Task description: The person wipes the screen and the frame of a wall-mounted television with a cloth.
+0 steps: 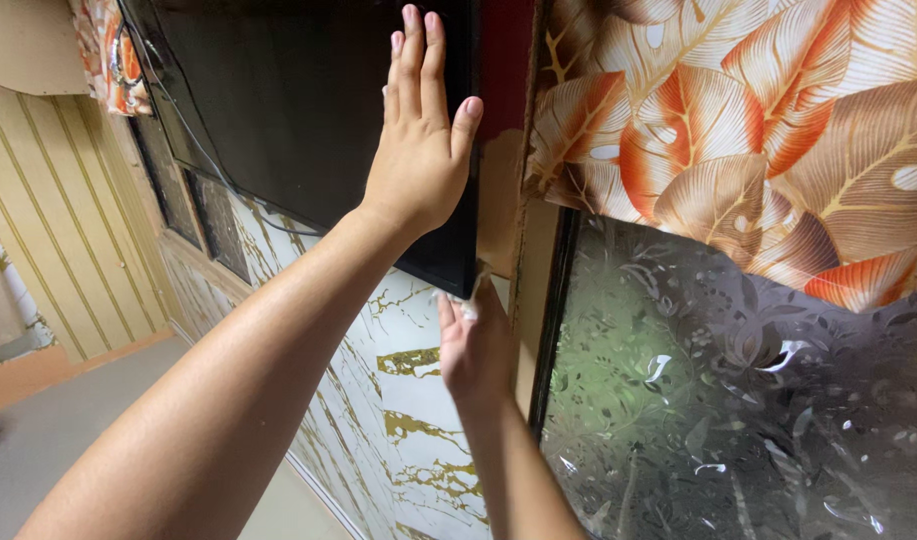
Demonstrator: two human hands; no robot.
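Pressing flat hands [418, 150] against television [308, 120]

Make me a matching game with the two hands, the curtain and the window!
Things:
1. left hand
2. right hand
3. curtain
4. window

Descriptions:
A. bumpy glass with a flower pattern
B. flat on the black screen
C. orange and brown leaves
D. at the screen's bottom corner, pinching something small and pale

Pairs: 1-B, 2-D, 3-C, 4-A
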